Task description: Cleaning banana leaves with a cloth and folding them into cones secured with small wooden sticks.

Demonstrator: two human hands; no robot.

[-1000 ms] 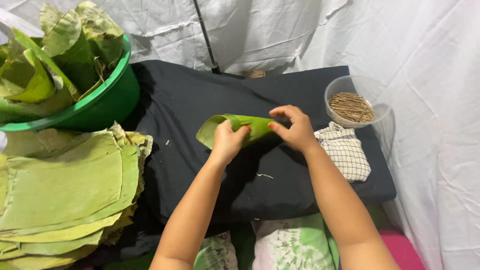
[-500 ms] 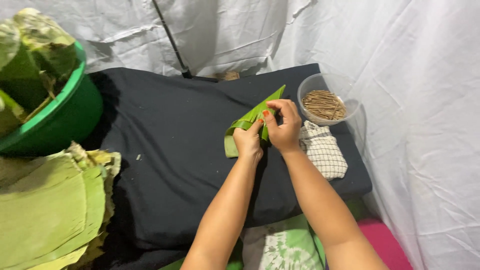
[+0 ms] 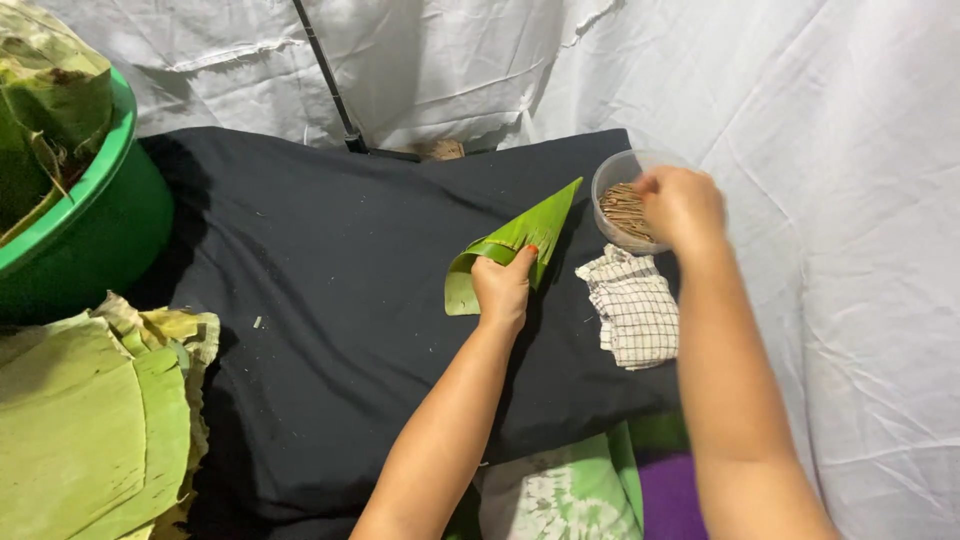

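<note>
My left hand point(image 3: 503, 288) grips a green leaf point(image 3: 525, 236) rolled into a cone, its pointed tip aimed up and to the right, over the black cloth surface point(image 3: 330, 290). Over a clear round bowl point(image 3: 612, 177) of thin brown sticks point(image 3: 622, 208) hovers my right hand point(image 3: 682, 206), fingers curled down into it. Whether it grips a stick is hidden.
A checked cloth point(image 3: 634, 306) lies folded just below the bowl. A green tub point(image 3: 95, 225) full of leaves stands at the far left, with a stack of flat green leaves point(image 3: 90, 420) in front of it. White sheeting point(image 3: 800, 150) hangs behind and to the right.
The leaf went from flat folding to a rolled cone held by my left hand alone. My right hand let go of it and moved right to the bowl of sticks.
</note>
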